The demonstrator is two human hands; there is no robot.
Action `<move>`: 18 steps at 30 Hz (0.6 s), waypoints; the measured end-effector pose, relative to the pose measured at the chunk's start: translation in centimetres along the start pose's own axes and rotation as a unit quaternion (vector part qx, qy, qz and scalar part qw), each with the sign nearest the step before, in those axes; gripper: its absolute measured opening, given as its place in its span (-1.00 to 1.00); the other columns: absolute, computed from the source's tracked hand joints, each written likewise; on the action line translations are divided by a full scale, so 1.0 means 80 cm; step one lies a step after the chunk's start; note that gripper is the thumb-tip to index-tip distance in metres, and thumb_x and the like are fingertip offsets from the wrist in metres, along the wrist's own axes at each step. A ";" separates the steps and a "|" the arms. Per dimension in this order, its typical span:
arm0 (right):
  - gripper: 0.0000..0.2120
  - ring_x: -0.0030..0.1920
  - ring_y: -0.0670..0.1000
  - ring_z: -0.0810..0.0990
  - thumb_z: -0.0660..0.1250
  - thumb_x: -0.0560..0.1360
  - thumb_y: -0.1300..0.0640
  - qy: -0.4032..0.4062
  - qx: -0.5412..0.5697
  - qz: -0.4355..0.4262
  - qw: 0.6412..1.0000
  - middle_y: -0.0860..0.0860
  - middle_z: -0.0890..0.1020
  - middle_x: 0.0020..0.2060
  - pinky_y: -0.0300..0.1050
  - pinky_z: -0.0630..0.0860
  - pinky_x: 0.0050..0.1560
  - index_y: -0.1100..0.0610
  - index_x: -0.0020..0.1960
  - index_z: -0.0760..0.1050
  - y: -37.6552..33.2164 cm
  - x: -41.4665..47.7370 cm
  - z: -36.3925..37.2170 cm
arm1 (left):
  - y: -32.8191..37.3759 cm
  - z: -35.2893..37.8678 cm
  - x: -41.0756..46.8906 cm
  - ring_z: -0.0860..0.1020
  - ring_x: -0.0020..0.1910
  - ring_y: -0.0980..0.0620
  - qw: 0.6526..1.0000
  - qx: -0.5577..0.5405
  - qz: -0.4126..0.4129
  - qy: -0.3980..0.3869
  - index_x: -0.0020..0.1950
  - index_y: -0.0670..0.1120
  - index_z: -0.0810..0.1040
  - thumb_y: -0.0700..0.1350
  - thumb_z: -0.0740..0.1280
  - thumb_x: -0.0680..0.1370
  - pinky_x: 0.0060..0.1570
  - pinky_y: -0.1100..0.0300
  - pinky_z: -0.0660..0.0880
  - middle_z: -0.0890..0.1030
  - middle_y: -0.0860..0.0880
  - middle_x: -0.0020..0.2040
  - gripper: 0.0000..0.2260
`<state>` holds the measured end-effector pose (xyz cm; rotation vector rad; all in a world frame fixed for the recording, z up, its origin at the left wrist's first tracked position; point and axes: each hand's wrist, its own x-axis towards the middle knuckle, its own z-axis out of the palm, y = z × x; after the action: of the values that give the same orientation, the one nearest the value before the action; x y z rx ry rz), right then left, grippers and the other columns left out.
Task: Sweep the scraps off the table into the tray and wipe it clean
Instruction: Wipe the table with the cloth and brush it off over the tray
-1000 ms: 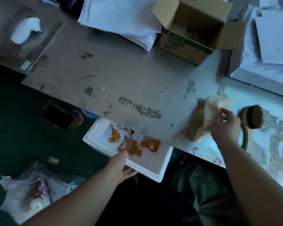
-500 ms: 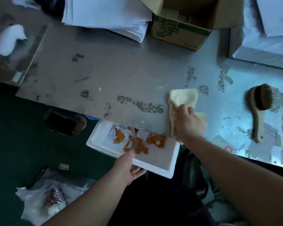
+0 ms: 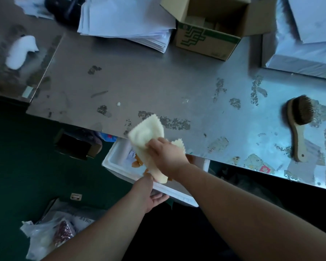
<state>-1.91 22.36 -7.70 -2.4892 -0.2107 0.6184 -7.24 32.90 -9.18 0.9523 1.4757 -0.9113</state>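
My left hand (image 3: 149,193) grips the near rim of a white foam tray (image 3: 117,157) held just below the table's front edge. Orange and white scraps (image 3: 135,162) lie in the tray, mostly hidden by the cloth. My right hand (image 3: 167,154) holds a cream cloth (image 3: 146,130) with zigzag edges; it lies over the table edge and hangs down over the tray. The worn metal table (image 3: 158,87) has a small white crumb (image 3: 118,104) left of centre.
A wooden-handled brush (image 3: 299,125) lies at the right of the table. Stacked white paper (image 3: 128,19), an open cardboard box (image 3: 209,31) and more paper stacks (image 3: 305,44) line the back. A plastic bag (image 3: 45,236) lies on the dark floor at lower left.
My right hand took the cloth from beside the brush and swept it leftward along the table's front edge, now over the tray. The left hand has kept hold of the tray.
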 end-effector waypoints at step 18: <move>-0.79 -0.04 -0.10 0.46 0.27 0.62 -0.07 0.532 0.180 0.300 0.771 -0.09 0.49 -0.06 -0.19 0.35 0.04 0.05 0.08 0.57 0.142 -0.100 -0.165 | -0.005 -0.007 -0.008 0.59 0.12 -0.33 0.999 -0.018 0.004 -0.027 0.21 -0.27 0.48 -0.16 0.37 0.58 -0.28 -0.16 0.65 0.54 -0.33 0.19 -0.73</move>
<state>-2.55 4.32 -1.19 -2.0966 1.0564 -0.5635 -7.75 33.25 -8.48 0.9002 1.4368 -0.8939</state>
